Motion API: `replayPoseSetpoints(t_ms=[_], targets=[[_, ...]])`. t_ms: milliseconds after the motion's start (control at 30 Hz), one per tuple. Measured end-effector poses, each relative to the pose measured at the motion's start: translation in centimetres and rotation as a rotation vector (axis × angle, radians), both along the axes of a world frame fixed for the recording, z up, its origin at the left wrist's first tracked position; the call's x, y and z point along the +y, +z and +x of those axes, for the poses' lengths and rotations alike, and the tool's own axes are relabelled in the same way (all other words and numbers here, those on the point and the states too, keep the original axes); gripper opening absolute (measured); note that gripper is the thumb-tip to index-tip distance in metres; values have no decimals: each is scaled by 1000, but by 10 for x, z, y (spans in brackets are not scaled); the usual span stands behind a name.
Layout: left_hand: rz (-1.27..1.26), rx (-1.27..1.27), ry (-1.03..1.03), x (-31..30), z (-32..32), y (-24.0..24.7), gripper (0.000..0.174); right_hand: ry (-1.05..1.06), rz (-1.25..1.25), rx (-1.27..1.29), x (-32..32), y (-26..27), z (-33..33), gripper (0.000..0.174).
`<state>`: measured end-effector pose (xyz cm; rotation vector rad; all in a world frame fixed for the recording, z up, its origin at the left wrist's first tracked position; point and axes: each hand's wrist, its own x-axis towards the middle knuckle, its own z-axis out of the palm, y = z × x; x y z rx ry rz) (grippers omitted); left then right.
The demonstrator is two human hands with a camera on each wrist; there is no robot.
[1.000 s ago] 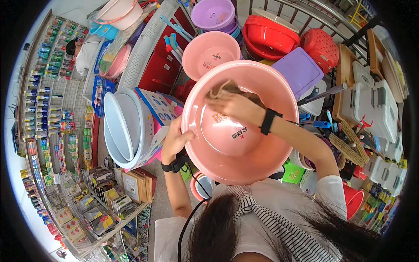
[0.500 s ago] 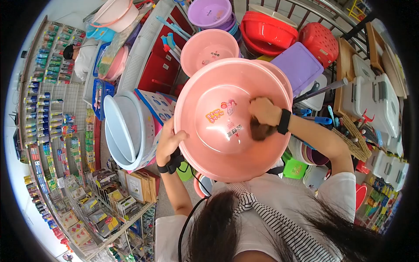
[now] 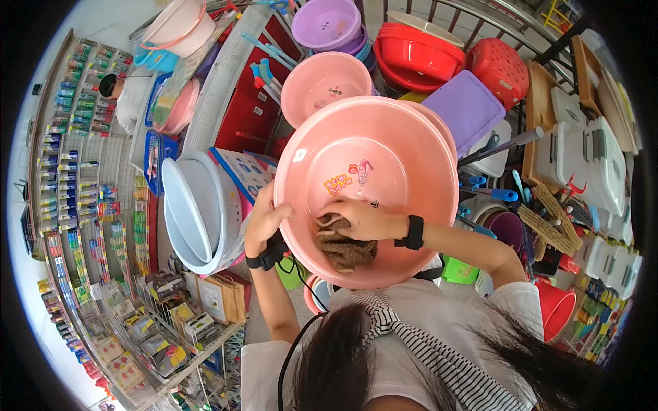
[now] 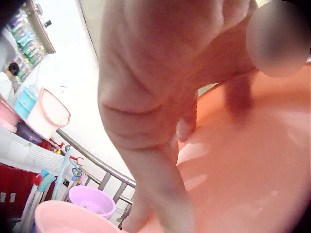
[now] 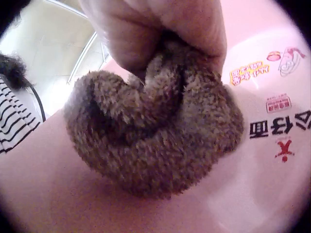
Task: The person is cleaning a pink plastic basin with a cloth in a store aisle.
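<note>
A large pink basin [image 3: 404, 161] with printed pictures and lettering inside is held tilted toward me, close to the body. My left hand [image 3: 266, 218] grips its left rim, thumb over the inner edge and fingers mostly hidden behind the wall. Bunched in my right hand [image 3: 363, 220] is a fuzzy brown cloth [image 3: 346, 253], which lies against the basin's inner wall on the near side. The right wrist view shows the cloth [image 5: 155, 160] folded thick under the curled fingers [image 5: 194, 24], close to the printed lettering.
A smaller pink basin [image 3: 322, 85], purple basins [image 3: 327, 24] and red basins [image 3: 418, 58] stand beyond. Pale blue tubs [image 3: 188, 205] are at left, near a goods rack [image 3: 82, 171]. Brushes [image 3: 548, 219] and white lidded boxes [image 3: 596, 164] crowd the right.
My right hand has swept the cloth from the basin's far left wall to its right side, then to the near wall. My left hand keeps its grip on the rim.
</note>
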<state>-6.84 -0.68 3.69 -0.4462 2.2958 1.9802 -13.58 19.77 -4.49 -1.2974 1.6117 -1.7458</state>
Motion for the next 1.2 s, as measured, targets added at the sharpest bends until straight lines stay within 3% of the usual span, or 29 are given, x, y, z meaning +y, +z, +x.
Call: replayPoseSetpoints(t_ms=[33,100,167,233,400,467,500,600,633,733,767,833,1033,1100,1200], targets=[[-8,2,4,-3,0,-2,54,7,0,4,2,6,-5,19],[-19,1,10,-11,0,1,54,229,450,-15,12,21,-25,30],[-13,-70,-2,-23,-2,12,53,274,432,-19,20,38,-38,34],[9,20,-5,-39,-3,18,51,144,316,34,31,73,-51,37],[-59,-74,-145,-69,-18,52,57,-41,109,238,54,148,-86,40],[-125,-166,-234,-62,-32,73,58,-195,4,699,54,170,-100,41],[-120,-168,-227,-61,-39,67,58,-186,6,698,50,169,-103,41],[-92,-130,-424,-57,-63,52,53,-265,23,1226,28,154,-108,34],[-88,-129,-423,-51,-69,52,53,-262,25,1227,21,139,-111,34],[-48,-74,-486,-35,-81,55,43,-77,251,1654,14,106,-115,27],[-44,-76,-484,-32,-82,57,43,-72,251,1652,15,90,-119,27],[-82,-159,-490,-26,-83,63,37,47,485,1489,22,49,-129,29],[-66,-89,-484,-21,-79,45,33,97,838,1641,67,34,-106,22],[-43,-95,-467,-19,-78,43,33,292,1041,1115,84,29,-98,30],[17,-67,-470,-24,-79,34,34,508,1054,822,101,36,-75,46]])
